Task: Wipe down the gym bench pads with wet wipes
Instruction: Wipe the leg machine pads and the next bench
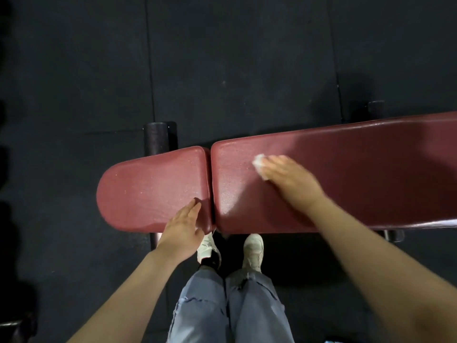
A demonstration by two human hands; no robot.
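A dark red gym bench lies across the view in two pads: a short rounded seat pad (148, 186) on the left and a long back pad (358, 174) on the right, with a narrow gap between them. My right hand (289, 177) presses flat on the long pad near its left end, holding a crumpled white wet wipe (259, 163) under the fingers. My left hand (184, 227) rests on the near edge of the seat pad beside the gap, fingers together, holding nothing.
Black rubber floor mats surround the bench. A black foam roller (158, 138) of the bench frame sticks out behind the seat pad. My legs in blue trousers and pale shoes (253, 248) stand against the bench's near side.
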